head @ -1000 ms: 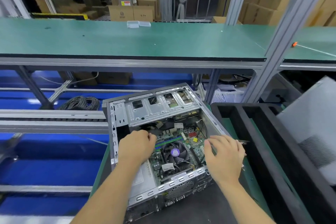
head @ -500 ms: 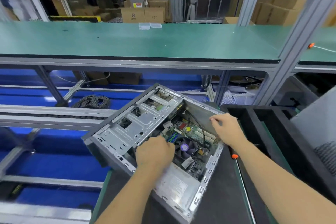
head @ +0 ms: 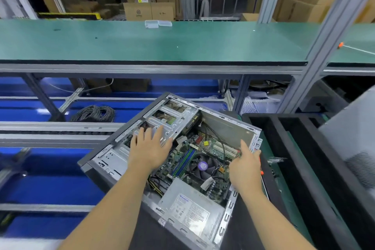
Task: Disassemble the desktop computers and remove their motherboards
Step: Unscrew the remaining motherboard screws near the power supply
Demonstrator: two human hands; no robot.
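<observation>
An open desktop computer case (head: 109, 160) lies turned diagonally on the dark mat. Inside it the green motherboard (head: 211, 148) shows, with a CPU fan (head: 203, 165) at its middle and a grey power supply (head: 190, 211) nearer me. My left hand (head: 150, 148) is spread flat, fingers straight, over the metal drive cage (head: 172, 119). At the case's right rim, by the expansion slots, is my right hand (head: 244, 166); its thumb points up and its fingers curl over the rim.
A black foam tray (head: 304, 168) stands just right of the case, with a grey panel (head: 351, 138) beyond it. An orange-handled screwdriver (head: 261, 172) lies between case and tray. Behind runs a green bench (head: 162, 42) on aluminium posts (head: 324, 36). A cable coil (head: 95, 112) lies lower left.
The case was swung from square to diagonal. My left hand came out of the case interior and now spreads over the drive cage. My right hand slid from the far wall to the right rim.
</observation>
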